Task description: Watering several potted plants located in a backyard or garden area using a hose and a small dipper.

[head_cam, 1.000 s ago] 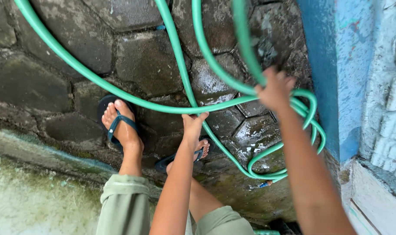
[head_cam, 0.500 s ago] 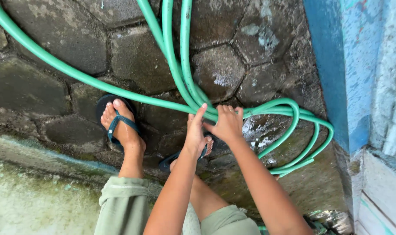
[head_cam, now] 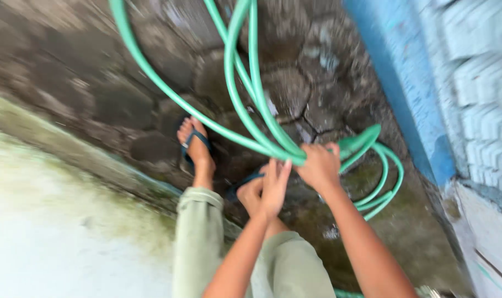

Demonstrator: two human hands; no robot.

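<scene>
Now the right hand [head_cam: 319, 165] has its fingers clenched around several gathered strands of green hose [head_cam: 245, 105], which fan out toward twelve o'clock and loop at three o'clock beside the blue wall [head_cam: 405, 105]. At eight o'clock of it, the left hand [head_cam: 270, 190] hangs with fingers released, just below the hose, above the wet stone paving [head_cam: 124, 99].

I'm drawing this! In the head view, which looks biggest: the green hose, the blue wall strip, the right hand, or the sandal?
1. Hose, spreading across most of the picture.
2. Blue wall strip.
3. Right hand and sandal look alike; the hand is nearer the camera, so I won't rank them.
</scene>
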